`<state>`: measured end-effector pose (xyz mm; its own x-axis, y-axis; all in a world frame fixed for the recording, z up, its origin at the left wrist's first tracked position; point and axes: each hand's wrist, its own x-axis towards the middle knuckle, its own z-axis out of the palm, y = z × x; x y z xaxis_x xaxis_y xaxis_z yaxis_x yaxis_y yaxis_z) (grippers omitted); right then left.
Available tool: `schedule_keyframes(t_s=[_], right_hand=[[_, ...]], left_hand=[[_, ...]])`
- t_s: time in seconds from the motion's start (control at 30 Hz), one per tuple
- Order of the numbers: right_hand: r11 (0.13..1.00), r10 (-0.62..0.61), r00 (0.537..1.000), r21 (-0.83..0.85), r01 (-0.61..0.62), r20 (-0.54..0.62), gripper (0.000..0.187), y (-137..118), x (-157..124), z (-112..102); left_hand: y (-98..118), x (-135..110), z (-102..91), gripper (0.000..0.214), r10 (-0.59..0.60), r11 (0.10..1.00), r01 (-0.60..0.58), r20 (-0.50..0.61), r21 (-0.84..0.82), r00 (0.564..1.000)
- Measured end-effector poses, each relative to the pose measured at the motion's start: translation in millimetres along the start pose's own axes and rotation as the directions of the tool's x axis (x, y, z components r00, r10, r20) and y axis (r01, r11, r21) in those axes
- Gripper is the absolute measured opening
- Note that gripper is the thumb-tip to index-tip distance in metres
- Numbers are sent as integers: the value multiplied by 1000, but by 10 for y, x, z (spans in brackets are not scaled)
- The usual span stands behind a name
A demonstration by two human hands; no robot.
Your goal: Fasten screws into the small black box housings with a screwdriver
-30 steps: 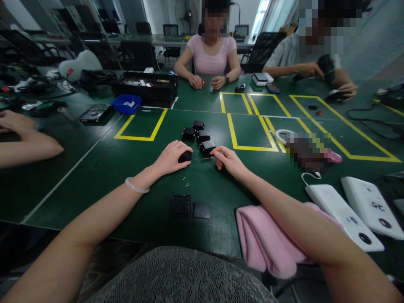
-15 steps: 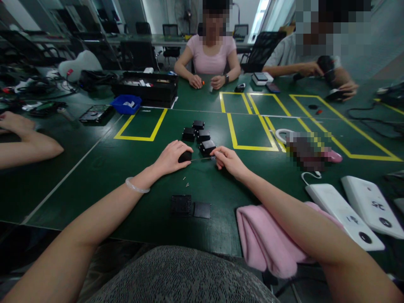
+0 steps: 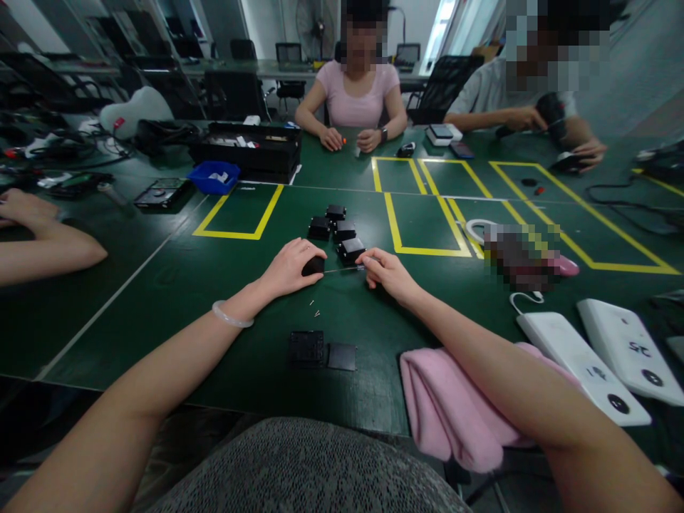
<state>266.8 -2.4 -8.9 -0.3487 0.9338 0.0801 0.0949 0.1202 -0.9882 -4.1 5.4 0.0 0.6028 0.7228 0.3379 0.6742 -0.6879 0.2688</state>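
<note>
My left hand is closed around a small black part on the green table, its fingers covering much of it. A thin screwdriver is pinched in my right hand; its shaft points left and its tip meets the black part's right side. Just beyond my hands sit several small black boxes in a cluster. Nearer to me lie a few tiny screws. Below them are a black open casing and a flat black cover, side by side.
A pink cloth lies under my right forearm, beside white power banks. Farther off are a blue tray and a black bin. Two people sit opposite; another person's arm rests at left.
</note>
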Motion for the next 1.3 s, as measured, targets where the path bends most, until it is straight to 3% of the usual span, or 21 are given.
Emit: schedule_keyframes(t_s=[0.67, 0.93, 1.3], right_hand=[[998, -18, 1000, -68, 18, -1, 27, -19, -4, -21], [1000, -13, 1000, 23, 13, -8, 32, 16, 5, 0], [1000, -22, 1000, -22, 22, -20, 23, -12, -7, -11]], left_hand=[[6, 1, -13, 29, 11, 1000, -11, 6, 9, 1000], [8, 2, -11, 29, 3, 1000, -3, 5, 8, 1000], [2, 0, -3, 29, 1, 1000, -1, 0, 11, 1000]])
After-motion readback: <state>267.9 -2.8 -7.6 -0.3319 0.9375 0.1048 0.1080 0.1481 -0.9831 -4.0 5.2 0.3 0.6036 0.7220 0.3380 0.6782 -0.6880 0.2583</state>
